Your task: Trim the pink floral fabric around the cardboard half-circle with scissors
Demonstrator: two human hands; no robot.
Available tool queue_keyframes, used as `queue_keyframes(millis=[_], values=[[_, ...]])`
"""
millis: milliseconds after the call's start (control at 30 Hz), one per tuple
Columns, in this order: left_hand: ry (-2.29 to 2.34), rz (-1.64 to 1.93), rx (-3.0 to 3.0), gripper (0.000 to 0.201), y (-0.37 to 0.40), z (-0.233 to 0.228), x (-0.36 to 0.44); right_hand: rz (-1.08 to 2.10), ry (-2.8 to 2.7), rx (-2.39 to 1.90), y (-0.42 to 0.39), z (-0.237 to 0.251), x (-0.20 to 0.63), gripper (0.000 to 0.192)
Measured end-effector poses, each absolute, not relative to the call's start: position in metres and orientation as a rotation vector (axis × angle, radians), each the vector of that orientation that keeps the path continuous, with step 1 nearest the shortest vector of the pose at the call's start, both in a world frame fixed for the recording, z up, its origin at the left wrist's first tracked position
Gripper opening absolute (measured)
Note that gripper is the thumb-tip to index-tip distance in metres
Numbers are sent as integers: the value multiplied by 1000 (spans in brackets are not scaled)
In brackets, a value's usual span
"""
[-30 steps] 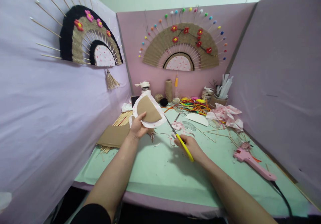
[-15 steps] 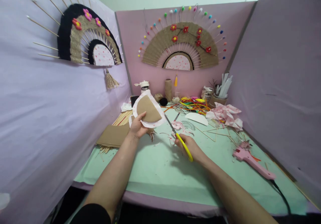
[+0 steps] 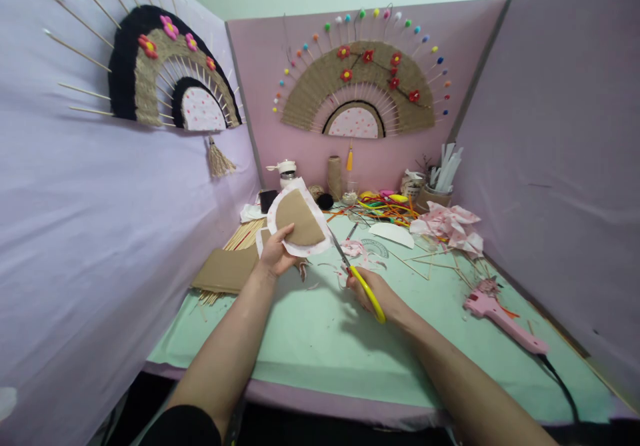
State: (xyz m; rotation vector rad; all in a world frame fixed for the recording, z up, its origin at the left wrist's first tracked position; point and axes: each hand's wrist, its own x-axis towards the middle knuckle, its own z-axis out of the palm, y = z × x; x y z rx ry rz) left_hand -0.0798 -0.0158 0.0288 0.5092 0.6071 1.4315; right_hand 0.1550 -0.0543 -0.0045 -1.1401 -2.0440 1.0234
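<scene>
Head cam: left hand (image 3: 274, 254) pinches a brown cardboard fan piece (image 3: 299, 218) backed with white dotted fabric, lifted above the green table (image 3: 320, 339). Right hand (image 3: 376, 293) is wrapped around the yellow-handled scissors (image 3: 358, 278), blades nearly shut right at the fabric's lower edge. Pink glue gun (image 3: 501, 321) lies off right, kraft card stack (image 3: 227, 269) left.

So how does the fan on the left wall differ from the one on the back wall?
The left-wall fan has a thick black outer band; the back-wall fan is all tan weave with only a thin black arc near its centre. The left-wall fan carries pink and red flowers and bare stick tips; the back-wall fan has red flowers on a dark branch and coloured beads on its sticks. Both have a spotted pink half-round centre and a tassel hanging below.
</scene>
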Motion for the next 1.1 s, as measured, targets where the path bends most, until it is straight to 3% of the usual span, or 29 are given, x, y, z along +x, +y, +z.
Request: queue_keyframes(millis=[1100], values=[[693,1389,490,49,-26,37,-64,1052,-2004,-1180,-58,1,155,33]])
